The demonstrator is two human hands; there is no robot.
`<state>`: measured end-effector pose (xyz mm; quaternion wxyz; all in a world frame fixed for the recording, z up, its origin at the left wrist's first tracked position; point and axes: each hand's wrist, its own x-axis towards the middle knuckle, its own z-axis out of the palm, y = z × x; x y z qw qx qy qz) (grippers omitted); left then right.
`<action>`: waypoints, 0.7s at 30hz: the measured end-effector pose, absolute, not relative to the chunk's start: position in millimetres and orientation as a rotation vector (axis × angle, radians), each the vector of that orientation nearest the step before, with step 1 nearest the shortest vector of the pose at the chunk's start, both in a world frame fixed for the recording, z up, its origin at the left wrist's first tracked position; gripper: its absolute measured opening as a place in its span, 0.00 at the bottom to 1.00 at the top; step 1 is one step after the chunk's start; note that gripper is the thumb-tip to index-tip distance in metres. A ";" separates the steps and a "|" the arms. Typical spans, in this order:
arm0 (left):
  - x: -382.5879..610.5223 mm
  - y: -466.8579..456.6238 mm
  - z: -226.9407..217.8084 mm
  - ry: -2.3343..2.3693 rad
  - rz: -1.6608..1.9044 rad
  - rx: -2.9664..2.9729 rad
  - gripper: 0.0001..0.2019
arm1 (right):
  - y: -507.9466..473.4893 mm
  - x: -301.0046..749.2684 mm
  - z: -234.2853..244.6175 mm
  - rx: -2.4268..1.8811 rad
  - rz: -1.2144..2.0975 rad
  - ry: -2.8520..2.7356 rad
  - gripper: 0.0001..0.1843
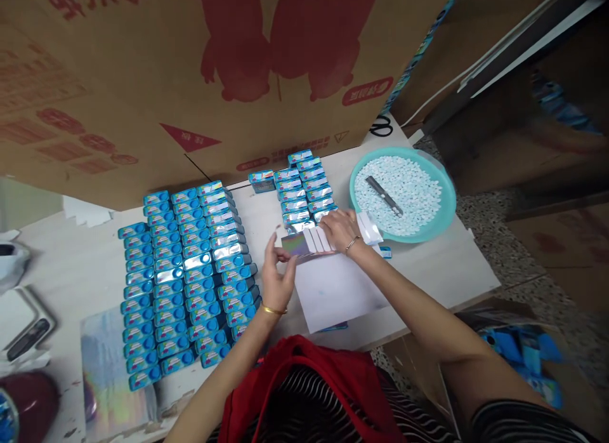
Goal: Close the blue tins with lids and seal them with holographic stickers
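A sheet of labels (295,243), with a shiny rainbow-silver face at its left end and white strips toward the right, lies over a plain white sheet (333,294) on the table. My right hand (340,228) is closed over its right part, fingers bent. By the left end is my left hand (278,271), index finger stretched up and thumb apart, close to the sheet's edge; whether it touches is unclear. Just beyond my hands stand two rows of small blue tins (304,192). White folded paper (368,228) sticks out beside my right wrist.
A turquoise basin (450,202) of white tablets, with a grey scoop (383,194) in it, stands right. Many blue tins (185,284) fill the left in rows. A large cardboard box (157,94) rises behind; black scissors (381,125) lie at its corner. A shiny sheet (107,341) lies lower left.
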<state>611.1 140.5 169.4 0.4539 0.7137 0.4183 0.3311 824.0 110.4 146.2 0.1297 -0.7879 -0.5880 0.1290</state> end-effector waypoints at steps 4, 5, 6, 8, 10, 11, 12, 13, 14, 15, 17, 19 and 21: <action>581.2 145.4 183.9 1.143 1.004 1.274 0.35 | 102.2 788.9 156.1 -1.916 0.417 -1.564 0.21; 572.8 146.8 187.4 1.162 1.024 1.192 0.35 | 101.6 774.0 159.9 -1.800 0.488 -1.530 0.22; 564.5 147.7 191.0 1.183 1.042 1.128 0.36 | 101.6 757.9 163.4 -1.705 0.564 -1.497 0.23; 548.6 147.5 197.5 1.226 1.067 1.043 0.36 | 102.9 725.5 168.2 -1.611 0.707 -1.423 0.22; 533.9 145.4 201.5 1.272 1.076 1.000 0.36 | 105.0 697.2 168.7 -1.570 0.856 -1.331 0.19; 527.1 144.1 201.7 1.299 1.079 0.988 0.36 | 106.1 685.6 167.5 -1.543 0.940 -1.281 0.18; 520.6 143.1 200.5 1.330 1.083 0.979 0.36 | 107.3 675.8 165.7 -1.513 1.018 -1.233 0.17; 514.7 142.6 197.8 1.361 1.088 0.976 0.37 | 108.6 667.8 163.4 -1.487 1.083 -1.192 0.17; 509.3 142.9 193.7 1.389 1.092 0.980 0.37 | 110.3 661.3 160.8 -1.473 1.132 -1.165 0.16; 504.6 144.0 188.3 1.412 1.094 0.994 0.37 | 112.5 656.1 158.0 -1.477 1.159 -1.151 0.15; 497.8 149.1 175.2 1.453 1.095 1.056 0.38 | 119.0 648.7 151.3 -1.527 1.157 -1.163 0.13; 494.2 157.3 161.4 1.502 1.093 1.166 0.38 | 127.9 643.8 142.8 -1.600 1.097 -1.214 0.13; 493.2 166.9 149.4 1.565 1.085 1.297 0.37 | 137.6 640.7 132.9 -1.667 1.007 -1.294 0.13</action>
